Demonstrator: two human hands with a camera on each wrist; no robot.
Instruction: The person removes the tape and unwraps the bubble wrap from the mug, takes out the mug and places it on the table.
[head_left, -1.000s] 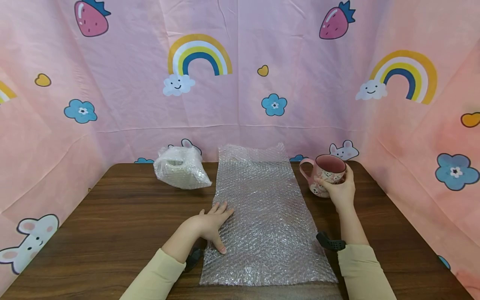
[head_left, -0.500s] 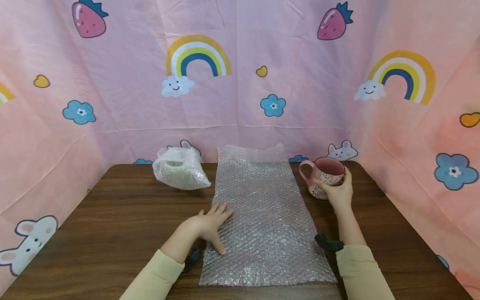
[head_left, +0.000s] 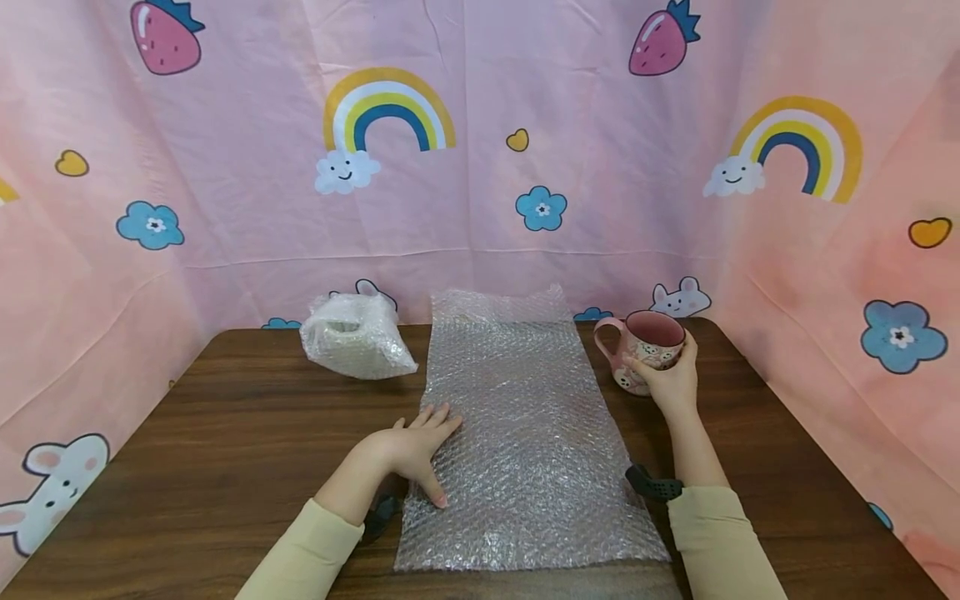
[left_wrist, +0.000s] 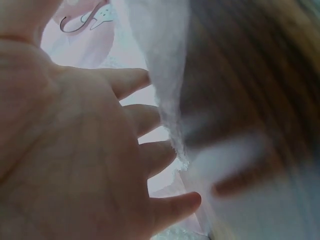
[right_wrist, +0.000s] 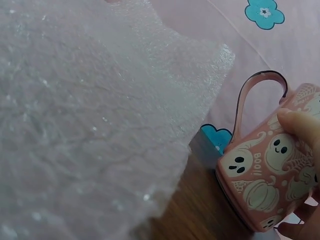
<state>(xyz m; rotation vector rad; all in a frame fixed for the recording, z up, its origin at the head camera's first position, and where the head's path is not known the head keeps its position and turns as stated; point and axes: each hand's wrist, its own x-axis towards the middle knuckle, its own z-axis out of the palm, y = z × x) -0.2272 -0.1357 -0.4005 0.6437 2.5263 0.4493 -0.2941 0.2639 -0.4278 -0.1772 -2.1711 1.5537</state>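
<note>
A long sheet of bubble wrap (head_left: 525,450) lies lengthwise on the table, its far end reaching the back edge. My left hand (head_left: 420,450) rests on the sheet's left edge with fingers spread; the left wrist view shows the palm and straight fingers (left_wrist: 172,206) at that edge. On the right, my right hand (head_left: 675,383) grips a pink mug (head_left: 647,354) around its side, thumb in front. The mug stands upright, handle pointing left. White ghosts and a pumpkin decorate the mug (right_wrist: 262,192) in the right wrist view.
A bundle (head_left: 356,337) wrapped in bubble wrap sits at the back left of the dark wooden table (head_left: 225,450). A pink patterned cloth (head_left: 480,100) hangs behind the table and along both sides.
The head view has shifted slightly, so everything sits a little further left in it. Both hands keep their places on the bubble wrap and the mug.
</note>
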